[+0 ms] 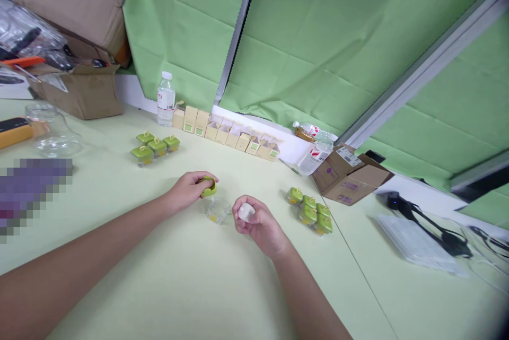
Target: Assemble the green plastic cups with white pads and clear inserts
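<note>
Though lidless, cup (217, 211) between hands (260, 227).

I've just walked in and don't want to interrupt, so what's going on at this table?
A person's left hand holds a green plastic lid, while their right hand holds a small white rounded object. Between them, a clear plastic cup stands uncovered. Clear green-lidded containers stand grouped to the left and right; small beige cardboard boxes line up farther back.

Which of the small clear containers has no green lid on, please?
The container between the left hand and right hand; the clustered ones all wear green lids.
</note>
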Tool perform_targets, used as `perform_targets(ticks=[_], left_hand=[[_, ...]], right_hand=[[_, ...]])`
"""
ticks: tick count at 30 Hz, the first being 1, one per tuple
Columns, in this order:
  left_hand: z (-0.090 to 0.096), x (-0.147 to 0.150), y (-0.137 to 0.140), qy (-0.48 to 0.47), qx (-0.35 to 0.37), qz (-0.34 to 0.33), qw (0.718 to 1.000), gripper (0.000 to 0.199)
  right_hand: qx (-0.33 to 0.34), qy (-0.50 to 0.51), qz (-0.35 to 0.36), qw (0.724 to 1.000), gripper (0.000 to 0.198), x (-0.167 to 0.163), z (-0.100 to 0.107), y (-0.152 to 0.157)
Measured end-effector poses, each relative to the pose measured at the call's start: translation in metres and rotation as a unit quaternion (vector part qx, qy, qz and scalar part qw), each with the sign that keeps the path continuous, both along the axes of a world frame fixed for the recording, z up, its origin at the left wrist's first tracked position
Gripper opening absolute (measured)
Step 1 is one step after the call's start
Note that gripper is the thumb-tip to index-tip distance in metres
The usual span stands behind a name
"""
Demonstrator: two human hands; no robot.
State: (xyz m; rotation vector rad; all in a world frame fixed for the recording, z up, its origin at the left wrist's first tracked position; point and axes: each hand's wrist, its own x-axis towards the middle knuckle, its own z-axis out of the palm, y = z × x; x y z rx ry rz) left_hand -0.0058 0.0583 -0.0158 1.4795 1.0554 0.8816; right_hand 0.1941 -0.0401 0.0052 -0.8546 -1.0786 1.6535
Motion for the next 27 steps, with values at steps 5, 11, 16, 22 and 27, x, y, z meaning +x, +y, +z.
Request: perform_targets(ticks=[5,11,16,22,27], left_hand=[[0.0023,-0.0005,-0.0015,0.002,0.000,0.000,1.000,0.033],[-0.0002,-0.0008,-0.0002,0.003,-0.001,-0.004,1.000,0.033],[-0.0027,-0.0005,0.0014,0.002,-0.001,-0.007,1.000,0.033],[-0.0012,-0.0004,0.0010,0.004,0.001,-0.004,1.000,0.033],[-0.0001,-0.0004,0.0007,0.007,-0.001,-0.004,1.000,0.034]], right_hand=[[-0.014,0.019,-0.002,1.000,0.031,-0.0006,0.0000,0.0002],[-0.029,0.011,-0.010,0.999,0.027,0.0005,-0.0009,0.0023],[-0.027,0.008,-0.004,1.000,0.027,0.0001,-0.0005,0.0018],[-0.028,-0.002,-0.006,1.000,0.023,-0.0011,-0.0009,0.0021],[-0.032,-0.002,-0.003,0.999,0.024,-0.0023,-0.0004,0.0016]])
